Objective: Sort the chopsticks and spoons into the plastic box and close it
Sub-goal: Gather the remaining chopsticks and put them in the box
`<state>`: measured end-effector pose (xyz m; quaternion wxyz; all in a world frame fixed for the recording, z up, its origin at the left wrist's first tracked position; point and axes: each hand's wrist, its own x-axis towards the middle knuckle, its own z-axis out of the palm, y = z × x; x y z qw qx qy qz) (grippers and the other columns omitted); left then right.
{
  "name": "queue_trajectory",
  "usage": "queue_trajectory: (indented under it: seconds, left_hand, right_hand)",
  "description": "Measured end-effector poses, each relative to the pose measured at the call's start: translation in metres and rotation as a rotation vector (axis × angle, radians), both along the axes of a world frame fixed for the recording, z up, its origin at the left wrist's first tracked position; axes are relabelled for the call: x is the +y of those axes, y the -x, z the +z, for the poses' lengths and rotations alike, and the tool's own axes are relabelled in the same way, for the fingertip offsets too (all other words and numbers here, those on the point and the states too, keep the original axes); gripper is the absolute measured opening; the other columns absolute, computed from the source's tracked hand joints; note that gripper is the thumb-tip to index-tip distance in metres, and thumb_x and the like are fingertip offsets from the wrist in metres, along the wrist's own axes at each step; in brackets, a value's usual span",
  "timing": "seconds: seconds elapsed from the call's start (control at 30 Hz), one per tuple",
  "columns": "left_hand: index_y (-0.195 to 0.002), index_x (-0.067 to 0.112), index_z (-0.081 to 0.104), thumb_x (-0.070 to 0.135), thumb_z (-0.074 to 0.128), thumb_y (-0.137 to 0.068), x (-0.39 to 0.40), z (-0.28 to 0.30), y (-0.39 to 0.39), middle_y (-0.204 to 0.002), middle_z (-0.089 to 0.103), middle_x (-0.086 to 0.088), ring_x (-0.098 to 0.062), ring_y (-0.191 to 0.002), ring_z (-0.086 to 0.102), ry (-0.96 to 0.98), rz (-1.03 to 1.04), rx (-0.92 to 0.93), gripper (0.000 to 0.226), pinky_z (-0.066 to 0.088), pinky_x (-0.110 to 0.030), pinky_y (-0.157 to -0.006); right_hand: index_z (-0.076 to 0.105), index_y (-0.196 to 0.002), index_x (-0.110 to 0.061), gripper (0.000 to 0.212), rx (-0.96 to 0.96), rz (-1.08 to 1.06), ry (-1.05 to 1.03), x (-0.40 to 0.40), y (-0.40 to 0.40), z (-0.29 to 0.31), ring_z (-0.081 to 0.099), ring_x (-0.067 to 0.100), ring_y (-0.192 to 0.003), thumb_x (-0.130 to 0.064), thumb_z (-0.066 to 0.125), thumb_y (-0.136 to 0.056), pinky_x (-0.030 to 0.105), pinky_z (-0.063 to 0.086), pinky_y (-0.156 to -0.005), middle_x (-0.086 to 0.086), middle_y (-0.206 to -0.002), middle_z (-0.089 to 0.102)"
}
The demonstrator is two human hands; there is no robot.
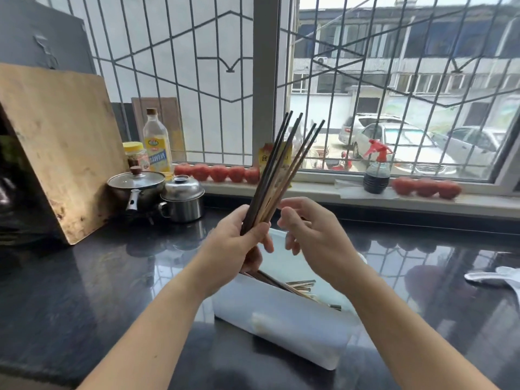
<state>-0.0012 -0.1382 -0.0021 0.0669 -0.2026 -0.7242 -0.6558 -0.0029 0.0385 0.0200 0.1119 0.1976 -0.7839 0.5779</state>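
Chopsticks point(281, 170), mixed dark and pale bundle, clenched upright in left hand point(239, 237) directly above plastic box point(281, 319), right hand point(312, 232) loose-fingered and empty beside them; sorting step apparently under way, next move likely lowering bundle into box alongside sticks already inside.

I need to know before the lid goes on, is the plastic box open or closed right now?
Open. The plastic box has no lid on it, and chopsticks already inside it show over its rim. The left hand holds more chopsticks above it.
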Motion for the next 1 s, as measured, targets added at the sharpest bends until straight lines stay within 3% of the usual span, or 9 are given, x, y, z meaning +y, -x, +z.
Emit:
queue_trajectory:
  seconds: [0.23,0.33,0.43,0.5,0.63,0.73,0.83,0.93,1.0]
  left_hand:
    - [-0.112,0.014,0.06,0.015,0.054,-0.107,0.003,-0.001,0.002,-0.079,0.069,-0.008,-0.023,-0.05,0.053,0.12,-0.071,-0.005,0.008,0.038,-0.026,-0.046]
    - [-0.107,0.009,0.054,0.019,0.051,-0.108,0.003,-0.001,0.002,-0.076,0.067,-0.006,-0.023,-0.048,0.051,0.022,0.062,-0.028,0.01,0.037,-0.026,-0.043]
    - [-0.104,0.009,0.05,0.022,0.047,-0.109,0.001,-0.001,0.008,-0.078,0.058,-0.007,-0.019,-0.045,0.044,-0.202,0.241,-0.062,0.014,0.033,-0.027,-0.042]
    - [-0.104,0.009,0.05,0.021,0.046,-0.11,0.0,-0.001,0.009,-0.076,0.049,-0.007,-0.016,-0.047,0.038,-0.349,0.299,-0.085,0.014,0.03,-0.028,-0.043]
    - [-0.105,0.011,0.049,0.018,0.044,-0.11,0.003,0.0,0.007,-0.069,0.044,-0.002,-0.014,-0.048,0.035,-0.469,0.335,-0.094,0.01,0.027,-0.026,-0.043]
    - [-0.1,0.013,0.046,0.015,0.042,-0.11,0.002,0.001,0.008,-0.067,0.045,-0.002,-0.013,-0.044,0.033,-0.551,0.381,-0.08,0.011,0.023,-0.024,-0.042]
    - [-0.097,0.014,0.044,0.015,0.042,-0.111,0.001,0.002,0.009,-0.066,0.045,-0.002,-0.013,-0.044,0.032,-0.57,0.405,-0.086,0.014,0.024,-0.024,-0.041]
    - [-0.099,0.013,0.046,0.015,0.043,-0.11,0.002,0.002,0.009,-0.068,0.046,-0.003,-0.014,-0.046,0.034,-0.492,0.377,-0.121,0.012,0.027,-0.025,-0.041]
    - [-0.099,0.013,0.046,0.016,0.044,-0.11,0.001,0.001,0.01,-0.068,0.047,-0.003,-0.014,-0.046,0.034,-0.451,0.355,-0.14,0.012,0.027,-0.026,-0.041]
  right_hand:
    - [0.07,-0.092,-0.015,0.014,0.064,0.014,0.046,0.005,0.002,-0.008,0.059,0.015,-0.063,-0.01,0.059,-0.1,0.032,0.051,-0.06,-0.005,-0.075,0.069]
    - [0.064,-0.092,-0.007,0.017,0.043,-0.042,0.233,0.007,0.0,-0.005,0.064,0.018,-0.069,-0.012,0.053,-0.103,0.033,0.052,-0.063,0.002,-0.076,0.07]
    - [0.059,-0.096,-0.009,0.023,0.017,-0.204,0.445,0.017,0.0,-0.003,0.066,0.02,-0.067,-0.018,0.043,-0.108,0.033,0.053,-0.062,0.004,-0.075,0.07]
    - [0.061,-0.094,-0.014,0.022,0.026,-0.285,0.292,0.02,0.003,-0.007,0.065,0.019,-0.067,-0.022,0.045,-0.108,0.035,0.053,-0.063,0.004,-0.074,0.069]
    - [0.067,-0.089,-0.021,0.022,0.017,-0.308,-0.454,0.006,0.009,-0.022,0.059,0.018,-0.075,-0.028,0.051,-0.103,0.033,0.044,-0.062,-0.003,-0.079,0.067]
    - [0.071,-0.09,-0.02,0.023,0.02,-0.293,-0.821,0.0,0.007,-0.031,0.059,0.023,-0.083,-0.028,0.052,-0.099,0.033,0.044,-0.067,0.0,-0.087,0.067]
    - [0.07,-0.086,-0.013,0.021,-0.073,-0.26,-0.991,0.002,0.01,-0.04,0.062,0.03,-0.084,-0.024,0.053,-0.092,0.034,0.053,-0.071,0.005,-0.083,0.066]
    - [0.062,-0.079,-0.01,0.011,-0.116,-0.233,-1.12,0.005,0.015,-0.043,0.055,0.031,-0.072,-0.017,0.055,-0.084,0.029,0.046,-0.063,0.003,-0.068,0.053]
    - [0.059,-0.079,-0.012,0.006,-0.131,-0.213,-1.166,0.003,0.015,-0.042,0.053,0.031,-0.07,-0.016,0.055,-0.083,0.027,0.042,-0.063,0.004,-0.069,0.052]
